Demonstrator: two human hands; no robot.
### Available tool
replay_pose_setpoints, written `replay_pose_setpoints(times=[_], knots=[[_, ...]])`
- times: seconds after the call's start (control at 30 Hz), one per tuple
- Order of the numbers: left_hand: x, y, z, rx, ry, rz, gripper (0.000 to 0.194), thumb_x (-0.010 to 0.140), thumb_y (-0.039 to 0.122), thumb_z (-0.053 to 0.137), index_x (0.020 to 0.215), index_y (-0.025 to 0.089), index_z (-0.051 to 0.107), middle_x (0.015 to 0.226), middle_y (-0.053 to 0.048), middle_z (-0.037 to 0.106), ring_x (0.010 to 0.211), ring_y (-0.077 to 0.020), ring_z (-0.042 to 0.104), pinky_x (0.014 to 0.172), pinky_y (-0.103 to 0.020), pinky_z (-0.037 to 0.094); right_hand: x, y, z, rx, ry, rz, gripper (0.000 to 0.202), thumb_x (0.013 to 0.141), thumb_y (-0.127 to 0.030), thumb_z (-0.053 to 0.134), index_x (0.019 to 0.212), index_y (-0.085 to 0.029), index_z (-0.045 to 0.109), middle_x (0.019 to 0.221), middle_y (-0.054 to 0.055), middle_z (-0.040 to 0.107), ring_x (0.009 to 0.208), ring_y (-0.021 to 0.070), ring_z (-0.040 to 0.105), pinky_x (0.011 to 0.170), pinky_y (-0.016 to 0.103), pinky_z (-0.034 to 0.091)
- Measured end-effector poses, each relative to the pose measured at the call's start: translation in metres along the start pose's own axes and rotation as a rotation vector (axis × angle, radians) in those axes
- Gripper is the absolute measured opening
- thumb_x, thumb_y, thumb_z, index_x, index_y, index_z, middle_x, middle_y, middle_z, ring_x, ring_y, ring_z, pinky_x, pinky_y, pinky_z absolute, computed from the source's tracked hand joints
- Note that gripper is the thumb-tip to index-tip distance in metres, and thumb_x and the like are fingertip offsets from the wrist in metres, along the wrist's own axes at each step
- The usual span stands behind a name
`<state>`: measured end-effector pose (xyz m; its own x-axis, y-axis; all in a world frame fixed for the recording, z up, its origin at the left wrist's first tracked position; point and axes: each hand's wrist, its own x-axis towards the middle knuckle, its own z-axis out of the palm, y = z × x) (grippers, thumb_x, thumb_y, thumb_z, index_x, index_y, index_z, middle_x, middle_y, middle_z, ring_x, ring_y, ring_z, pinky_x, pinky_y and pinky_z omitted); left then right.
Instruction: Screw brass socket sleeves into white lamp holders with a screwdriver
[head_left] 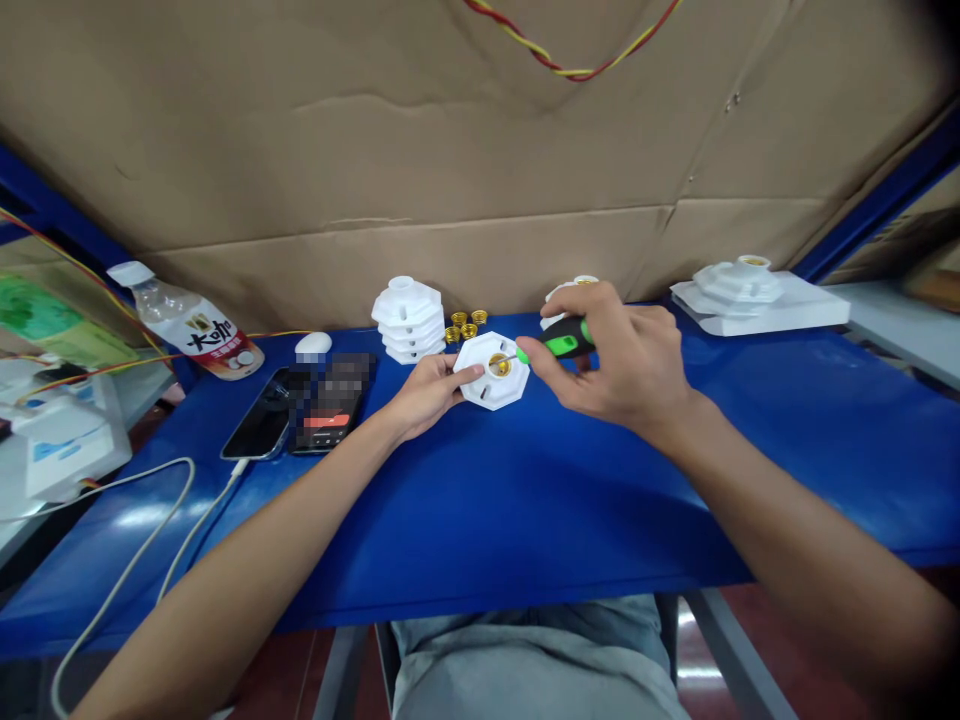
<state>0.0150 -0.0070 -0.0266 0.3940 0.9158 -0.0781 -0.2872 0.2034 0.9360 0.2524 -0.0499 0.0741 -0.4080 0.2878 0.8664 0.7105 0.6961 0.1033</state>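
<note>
The right grip (630, 350) covers the rear of the screwdriver (564, 343) handle and much of a white piece (556, 296) beyond; the screwdriver's tip is too small to tell whether it touches anything within the brass-coloured socket (502, 369); the left grip's (430, 390) fingertips under the white octagonal holder (510, 390) are hidden; the screen of the phone (330, 422) nearer the left grip is partly pixelated; the red-and-yellow wire (578, 76) runs off the top edge; a blurred green object (41, 312) and a brown one (936, 285) are cut off by the left and right edges respectively.
</note>
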Motion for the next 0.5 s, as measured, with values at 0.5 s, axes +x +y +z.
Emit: replay_pose_setpoints(times=[0.5], knots=[[-0.0023,0.0037,0.0049,0.036,-0.030,0.001,0.024,0.088,0.027,0.087,0.103,0.008,0.080,0.095,-0.013,0.081,0.086,-0.0198,0.075,0.093,-0.039,0.059,-0.0034,-0.0007,0.0036,0.155,-0.042,0.057,0.043,0.089,-0.028,0.069,0.129,-0.027,0.053,0.107,0.002,0.079,0.078,0.0206,0.078,0.061,0.032,0.058]])
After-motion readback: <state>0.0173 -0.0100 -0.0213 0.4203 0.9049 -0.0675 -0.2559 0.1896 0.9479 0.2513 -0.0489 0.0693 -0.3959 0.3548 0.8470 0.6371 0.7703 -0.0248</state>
